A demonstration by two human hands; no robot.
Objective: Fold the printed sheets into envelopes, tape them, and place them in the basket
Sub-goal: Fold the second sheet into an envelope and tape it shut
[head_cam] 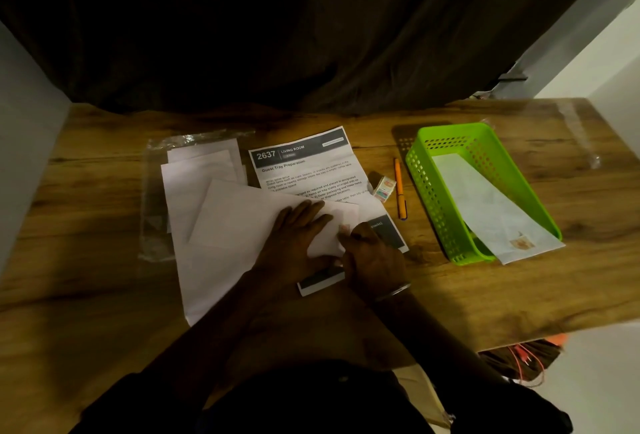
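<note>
Toward the bench's near edge: folding step.
Left hand flat on folded sheet; right hand curled, grip unclear; taping likely next.

Orange pen lying on the wooden table, small packet just left of it. Clear plastic sleeve over at the left, dark curtain hanging behind.

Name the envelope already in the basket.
The long white envelope slanting in the green basket, stamped end overhanging its rim; the rest lie on the table.
</note>
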